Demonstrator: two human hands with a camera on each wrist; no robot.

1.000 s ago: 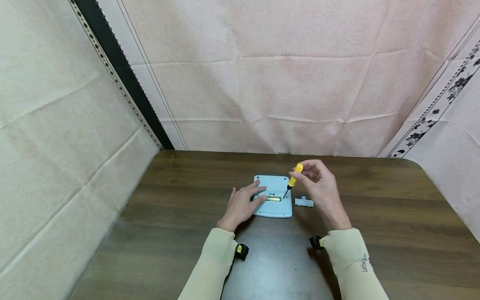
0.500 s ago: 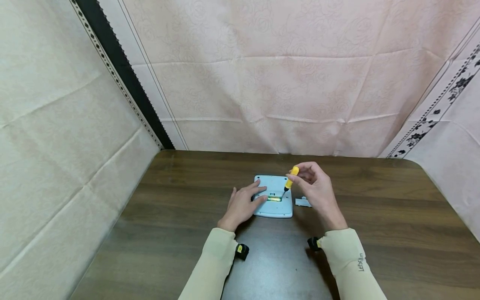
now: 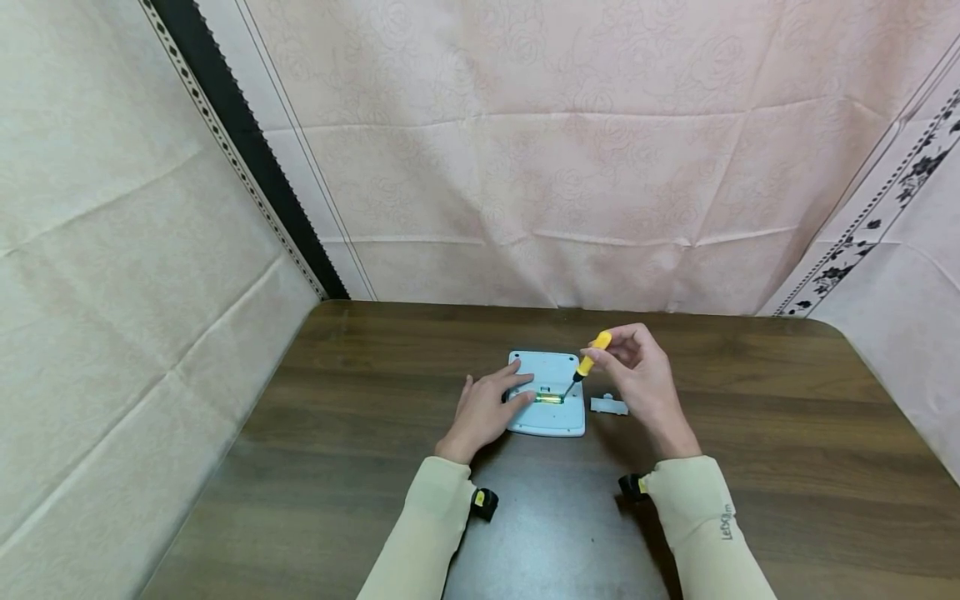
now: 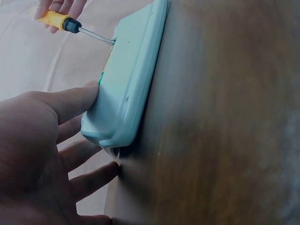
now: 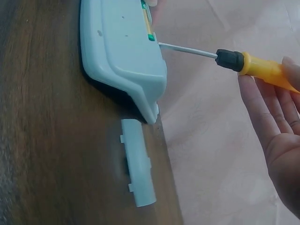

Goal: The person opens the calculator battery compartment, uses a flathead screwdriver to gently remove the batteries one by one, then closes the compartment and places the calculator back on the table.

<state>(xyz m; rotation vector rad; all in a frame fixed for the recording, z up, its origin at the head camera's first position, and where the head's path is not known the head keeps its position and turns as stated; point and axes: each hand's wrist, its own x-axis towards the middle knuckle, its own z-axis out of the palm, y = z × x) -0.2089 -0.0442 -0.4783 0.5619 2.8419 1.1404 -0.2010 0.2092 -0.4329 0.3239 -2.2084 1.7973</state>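
Observation:
A pale blue calculator-like device lies back up on the table, its battery compartment uncovered. In the slot sits a green-and-gold battery. My left hand rests on the device's left side with fingers extended, the thumb beside the battery. My right hand pinches the yellow handle of a screwdriver; its thin metal shaft slants down to the right end of the battery slot. In the right wrist view the tip is right at that end of the battery. Beside the device lies the pale blue battery cover, tabs showing.
The brown wooden table extends to a rounded far edge. Pale patterned cloth hangs behind it, with more cloth at the left side.
The screwdriver handle and my right hand tipped left, then swung back right, while the tip stayed near the battery's right end. My left hand and the device have hardly moved.

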